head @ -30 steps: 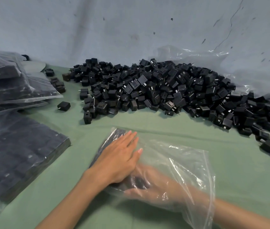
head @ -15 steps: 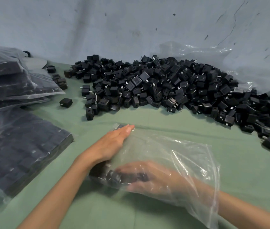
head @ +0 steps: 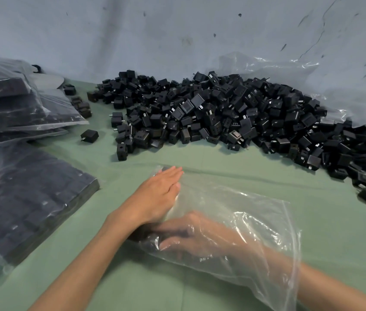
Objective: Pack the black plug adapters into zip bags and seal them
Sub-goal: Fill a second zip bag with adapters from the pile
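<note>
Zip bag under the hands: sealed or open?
Open. The right hand is inside the zip bag, its forearm passing through the mouth; the left hand lies flat on the outside.

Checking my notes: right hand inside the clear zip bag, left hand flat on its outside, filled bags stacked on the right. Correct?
One error: the head view shows the filled bags stacked on the left. The right hand is inside the clear zip bag, and the left hand lies flat on its outside.

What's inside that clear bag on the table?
Through the clear zip bag you see the right hand, reaching some black adapters at its closed end. The left hand lies flat on top and covers the rest; their number is hidden.
</note>
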`<state>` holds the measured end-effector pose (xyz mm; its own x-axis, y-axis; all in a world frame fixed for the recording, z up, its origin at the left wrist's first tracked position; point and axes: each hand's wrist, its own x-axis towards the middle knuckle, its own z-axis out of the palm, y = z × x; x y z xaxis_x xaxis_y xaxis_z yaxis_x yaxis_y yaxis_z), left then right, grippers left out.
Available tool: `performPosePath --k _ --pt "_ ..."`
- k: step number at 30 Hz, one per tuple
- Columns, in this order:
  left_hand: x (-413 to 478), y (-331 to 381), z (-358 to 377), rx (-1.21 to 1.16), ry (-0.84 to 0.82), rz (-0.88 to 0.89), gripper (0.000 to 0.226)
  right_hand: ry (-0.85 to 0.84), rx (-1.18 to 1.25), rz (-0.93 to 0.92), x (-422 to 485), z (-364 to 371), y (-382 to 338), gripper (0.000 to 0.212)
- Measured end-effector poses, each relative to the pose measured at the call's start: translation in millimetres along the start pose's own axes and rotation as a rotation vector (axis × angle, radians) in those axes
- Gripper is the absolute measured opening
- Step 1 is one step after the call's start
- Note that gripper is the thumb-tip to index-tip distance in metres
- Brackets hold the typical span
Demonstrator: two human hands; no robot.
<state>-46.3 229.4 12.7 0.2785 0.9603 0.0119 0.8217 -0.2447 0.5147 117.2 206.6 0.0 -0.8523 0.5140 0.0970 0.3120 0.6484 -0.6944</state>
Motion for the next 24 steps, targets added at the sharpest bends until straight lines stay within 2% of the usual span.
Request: performPosePath --k 2,4,7,9,13,16,17,18,21,22,23,24 --pt "-1.1 -3.3 9.2 0.165 0.037 0.04 0.051 0.074 0.037 -0.002 2.2 -0.8 -10.1 0.027" --pt "-3.0 -5.2 13.9 0.255 0.06 0.057 0.053 0.054 0.027 0.038 6.6 4.4 -5.3 0.02" --pt "-4.1 -6.8 14.8 0.288 0.054 0.059 0.057 -0.015 0.094 0.151 -1.5 -6.2 -4.2 0.037" --pt "-4.1 -7.2 14.3 0.329 0.046 0.056 0.059 -0.053 0.229 0.247 -18.8 -20.1 6.6 0.055" --pt "-5.2 -6.3 16.2 0.459 0.043 0.024 0.061 -0.11 0.648 0.391 -68.8 -56.4 13.0 0.046" --pt "-5.4 -5.1 17.2 0.509 0.056 -0.027 0.062 -0.163 0.38 0.463 -113.6 -110.4 17.8 0.023" --pt "-5.1 -4.8 17.2 0.52 0.059 -0.047 0.062 -0.101 0.328 0.504 -123.6 -128.5 23.9 0.024" --pt "-4.6 -4.5 17.2 0.528 0.063 -0.065 0.062 0.044 0.278 0.529 -128.1 -145.8 31.0 0.029" --pt "-2.8 -3.7 18.6 0.556 0.071 -0.094 0.062 0.656 0.061 0.597 -98.5 -176.8 58.9 0.034" --pt "-2.4 -3.7 19.1 0.568 0.072 -0.096 0.063 0.793 -0.008 0.609 -75.9 -180.1 68.0 0.031" --pt "-2.3 -3.8 19.6 0.584 0.072 -0.096 0.063 0.844 -0.085 0.607 -51.9 -181.2 76.7 0.03" --pt "-2.4 -4.4 19.9 0.605 0.071 -0.091 0.063 0.788 -0.203 0.609 -30.6 -181.3 85.4 0.029"
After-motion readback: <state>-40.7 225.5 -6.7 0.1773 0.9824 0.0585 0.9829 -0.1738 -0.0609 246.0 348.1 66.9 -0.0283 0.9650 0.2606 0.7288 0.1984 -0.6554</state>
